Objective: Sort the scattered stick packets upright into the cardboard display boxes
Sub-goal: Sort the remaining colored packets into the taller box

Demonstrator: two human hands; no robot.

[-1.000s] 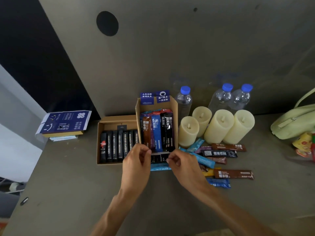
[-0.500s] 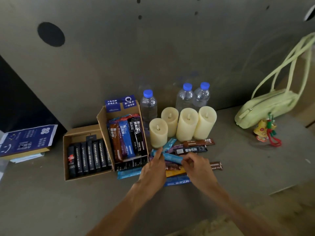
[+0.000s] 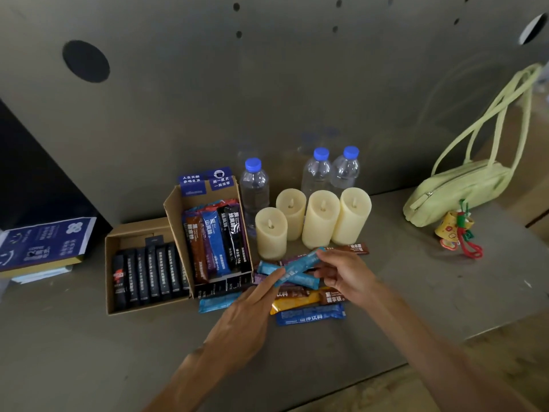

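A light blue stick packet [image 3: 300, 264] is lifted at a slant over the loose pile of stick packets [image 3: 309, 301]. My left hand [image 3: 246, 316] pinches its lower end and my right hand [image 3: 346, 273] grips its upper end. To the left, the tall cardboard display box [image 3: 173, 203] holds brown, blue, black and purple packets upright. Beside it the low cardboard box [image 3: 130, 230] holds a row of black packets. One light blue packet [image 3: 219, 301] lies flat in front of the tall box. A brown packet [image 3: 356, 248] lies by the candles.
Several cream candles [image 3: 320, 218] and three water bottles [image 3: 255, 188] stand just behind the pile. A green handbag [image 3: 457, 188] with a charm [image 3: 454, 233] sits far right. A blue booklet stack [image 3: 44, 245] lies far left. The table's front edge [image 3: 386, 367] runs near my right forearm.
Both hands moved right from the front of the tall box to the loose pile and lifted a light blue packet. The view swung to the right.
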